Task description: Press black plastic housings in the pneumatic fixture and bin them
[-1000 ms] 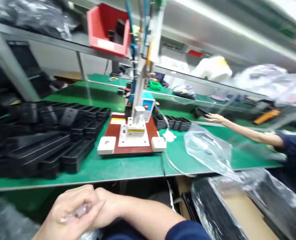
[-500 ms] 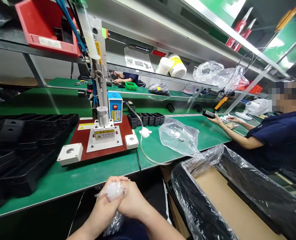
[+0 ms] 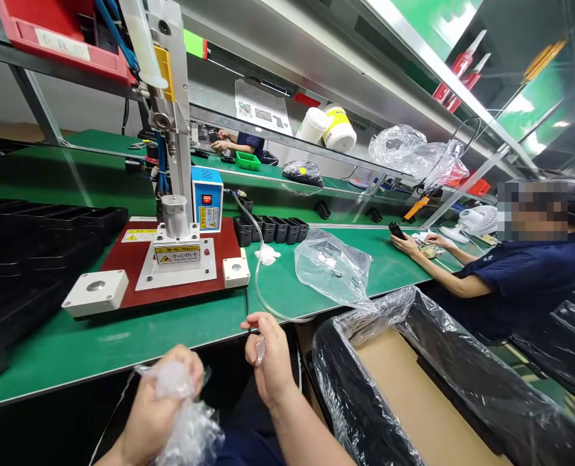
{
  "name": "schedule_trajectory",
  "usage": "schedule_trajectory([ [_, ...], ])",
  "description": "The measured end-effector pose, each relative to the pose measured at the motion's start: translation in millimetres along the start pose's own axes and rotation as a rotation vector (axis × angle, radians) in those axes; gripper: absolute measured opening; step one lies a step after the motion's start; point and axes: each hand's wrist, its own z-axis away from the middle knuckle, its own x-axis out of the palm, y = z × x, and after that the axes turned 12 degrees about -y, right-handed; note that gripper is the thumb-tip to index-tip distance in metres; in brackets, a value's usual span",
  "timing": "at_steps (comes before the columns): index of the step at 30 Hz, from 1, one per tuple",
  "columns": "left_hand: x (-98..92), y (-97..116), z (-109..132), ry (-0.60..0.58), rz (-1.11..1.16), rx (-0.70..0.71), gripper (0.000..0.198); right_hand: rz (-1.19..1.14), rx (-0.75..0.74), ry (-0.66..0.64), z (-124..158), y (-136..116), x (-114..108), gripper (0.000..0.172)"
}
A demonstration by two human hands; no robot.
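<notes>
My left hand (image 3: 164, 395) is closed round a crumpled clear plastic bag (image 3: 190, 433), whose loose end hangs below the fist. Whitish contents or bunched film bulge between its thumb and fingers. Apart from it, to the right, my right hand (image 3: 270, 359) is raised just in front of the bench edge with its fingers curled in. A small scrap of clear plastic (image 3: 260, 349) shows in that hand, and something small and dark is at its fingertips, too small to name. Beyond both hands stands a bench press (image 3: 175, 220) on a red-brown base with two white button boxes.
Black plastic trays (image 3: 39, 259) stack at the left. Several black housings (image 3: 272, 230) and a flat clear bag (image 3: 333, 265) lie on the green bench (image 3: 278, 291). A plastic-lined bin (image 3: 389, 382) stands at the right. A co-worker (image 3: 506, 272) handles a black part beyond it.
My hands have come apart: the left moved left and down with the plastic bag, the right stayed up at the right. The view has shifted slightly. The co-worker's black part is tilted differently.
</notes>
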Motion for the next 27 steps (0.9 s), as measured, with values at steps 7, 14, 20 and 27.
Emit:
schedule_trajectory([
  [7,27.7,8.9,-14.7,-0.266,-0.278,0.023,0.026,-0.077,0.099,-0.18,-2.6,9.1,22.0,0.037],
  [14,13.7,8.2,-24.1,-0.005,-0.205,0.044,0.006,-0.032,0.155,-0.36,-6.3,21.4,14.9,0.041],
  [20,3.8,5.5,-31.9,0.06,0.052,-0.095,0.017,0.008,0.106,-0.092,-13.8,26.2,1.3,0.026],
  [27,0.9,-2.8,-32.7,0.097,0.226,-0.194,0.029,0.045,0.014,0.025,-20.3,24.1,-13.7,0.022],
])
